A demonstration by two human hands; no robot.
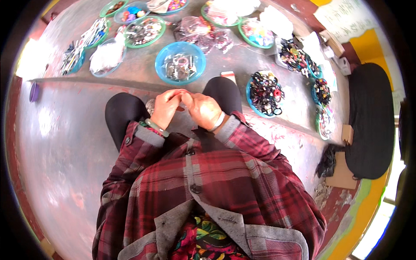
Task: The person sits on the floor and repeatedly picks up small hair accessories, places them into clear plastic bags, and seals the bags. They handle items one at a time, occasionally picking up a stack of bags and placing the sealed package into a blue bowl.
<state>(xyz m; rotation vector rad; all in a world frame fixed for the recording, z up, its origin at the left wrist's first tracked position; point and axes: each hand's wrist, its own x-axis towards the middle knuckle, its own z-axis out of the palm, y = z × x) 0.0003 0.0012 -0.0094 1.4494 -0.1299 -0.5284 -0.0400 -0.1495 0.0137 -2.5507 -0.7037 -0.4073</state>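
My left hand (165,107) and my right hand (203,111) meet between my knees, their fingertips pressed together. Whatever they pinch is too small or too covered to make out. A green bangle (157,128) circles my left wrist, and a pale band (217,122) sits on the right one. Just beyond the hands stands a blue plastic bowl (180,81) holding small clear packets. Close to my right knee lies a small white and red box (228,76).
A blue basin (250,102) of dark ring-shaped bands stands at the right. Several more baskets of small goods line the raised ledge, including a green basket (162,35). Clear plastic bags (197,32) lie behind the bowl. A long black oval thing (369,121) stands far right.
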